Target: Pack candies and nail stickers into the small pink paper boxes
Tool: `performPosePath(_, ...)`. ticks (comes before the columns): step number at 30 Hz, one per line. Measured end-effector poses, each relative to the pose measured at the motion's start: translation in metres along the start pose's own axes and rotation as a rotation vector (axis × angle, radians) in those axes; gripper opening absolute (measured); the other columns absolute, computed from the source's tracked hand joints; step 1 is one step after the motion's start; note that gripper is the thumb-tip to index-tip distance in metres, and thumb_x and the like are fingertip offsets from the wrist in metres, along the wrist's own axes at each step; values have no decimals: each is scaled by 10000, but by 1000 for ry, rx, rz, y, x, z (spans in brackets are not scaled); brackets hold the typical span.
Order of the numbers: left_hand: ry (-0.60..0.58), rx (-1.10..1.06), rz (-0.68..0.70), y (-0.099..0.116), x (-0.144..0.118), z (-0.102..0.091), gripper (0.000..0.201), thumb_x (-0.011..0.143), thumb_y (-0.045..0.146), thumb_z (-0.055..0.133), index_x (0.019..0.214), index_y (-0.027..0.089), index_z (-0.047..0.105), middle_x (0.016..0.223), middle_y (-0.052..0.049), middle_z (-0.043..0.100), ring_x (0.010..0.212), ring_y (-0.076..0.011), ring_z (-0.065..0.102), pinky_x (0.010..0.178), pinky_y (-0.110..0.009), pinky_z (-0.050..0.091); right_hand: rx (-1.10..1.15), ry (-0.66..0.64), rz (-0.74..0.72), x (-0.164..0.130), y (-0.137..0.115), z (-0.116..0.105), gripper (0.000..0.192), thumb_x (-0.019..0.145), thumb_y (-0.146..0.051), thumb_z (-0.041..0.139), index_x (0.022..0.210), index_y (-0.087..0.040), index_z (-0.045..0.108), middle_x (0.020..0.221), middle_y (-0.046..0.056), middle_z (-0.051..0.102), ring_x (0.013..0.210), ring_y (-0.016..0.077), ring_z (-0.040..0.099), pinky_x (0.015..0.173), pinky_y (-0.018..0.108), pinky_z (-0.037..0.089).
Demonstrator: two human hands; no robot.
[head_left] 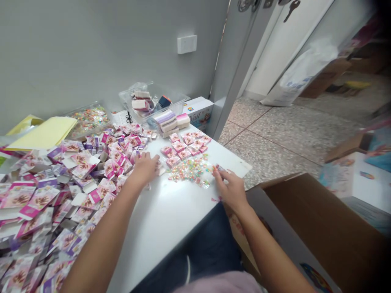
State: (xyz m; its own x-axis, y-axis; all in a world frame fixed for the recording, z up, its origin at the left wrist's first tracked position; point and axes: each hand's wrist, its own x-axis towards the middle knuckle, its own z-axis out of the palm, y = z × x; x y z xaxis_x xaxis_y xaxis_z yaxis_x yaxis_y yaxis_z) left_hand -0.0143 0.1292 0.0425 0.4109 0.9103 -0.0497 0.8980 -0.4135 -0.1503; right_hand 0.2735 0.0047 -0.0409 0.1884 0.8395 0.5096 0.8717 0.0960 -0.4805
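Observation:
My left hand (146,167) lies palm down on the white table (171,211), fingers closed at the edge of a big heap of small pink and purple flat cartons (55,195). My right hand (229,188) rests near the table's right edge, its fingertips pinching at a small clear packet beside a scatter of colourful little packets (191,170). Several assembled pink boxes (185,145) lie in rows just beyond that scatter. Whether either hand holds anything firmly is hard to see.
A stack of pastel boxes (169,122) and a clear plastic tub (152,99) stand at the back by the wall. Yellow sheets (45,132) lie far left. An open brown cardboard box (320,228) stands on the floor to my right, near a doorway.

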Motion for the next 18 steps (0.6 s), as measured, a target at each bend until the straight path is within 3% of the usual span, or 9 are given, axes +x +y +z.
performPosePath(4, 46, -237, -85, 4, -34, -19, 468, 892, 553, 460, 1201, 212, 548, 1086, -119, 621, 981, -284, 598, 822, -379, 444, 122, -34, -183, -12, -21, -15, 328, 996, -271, 451, 1246, -149, 624, 862, 103, 693, 774, 216, 645, 715, 333, 532)
performPosePath(6, 91, -423, -178, 14, -63, -20, 443, 887, 594, 451, 1097, 219, 561, 985, -77, 645, 878, -255, 616, 728, -332, 435, 218, -135, -296, -21, -38, -18, 415, 998, -220, 436, 1408, -168, 474, 985, 128, 690, 872, 238, 654, 762, 363, 548)
performPosePath(8, 186, -479, -311, 28, -96, -13, 406, 859, 599, 498, 980, 217, 566, 895, -57, 638, 841, -254, 606, 689, -321, 410, 320, -287, -335, -31, -58, -16, 518, 1000, -207, 430, 1502, -190, 302, 1109, 142, 668, 972, 248, 649, 823, 389, 555)
performPosePath(10, 242, -614, -401, 43, -127, 2, 361, 858, 573, 515, 844, 213, 540, 768, -24, 589, 725, -215, 568, 657, -308, 392, 410, -403, -325, -40, -77, -10, 512, 998, -219, 439, 1487, -204, 288, 1113, 132, 662, 974, 244, 650, 836, 399, 560)
performPosePath(13, 268, -885, -461, 60, -162, 27, 372, 907, 524, 466, 701, 213, 470, 658, 11, 504, 635, -170, 500, 623, -288, 372, 550, -441, -274, -49, -97, 5, 308, 995, -214, 428, 1300, -213, 473, 988, 99, 655, 878, 219, 648, 783, 365, 565)
performPosePath(15, 252, -1135, -542, 67, -177, 40, 393, 921, 531, 443, 698, 210, 471, 635, 16, 511, 614, -160, 502, 609, -279, 384, 644, -407, -202, -51, -104, 15, 236, 998, -215, 411, 1202, -207, 531, 1023, 110, 624, 896, 210, 637, 777, 344, 559)
performPosePath(18, 233, -1498, -668, 71, -189, 49, 363, 913, 562, 447, 839, 210, 497, 674, 22, 565, 570, -144, 520, 560, -261, 405, 705, -369, -62, -52, -111, 23, 264, 1000, -262, 422, 1234, -202, 527, 1044, 117, 589, 860, 201, 632, 731, 333, 552)
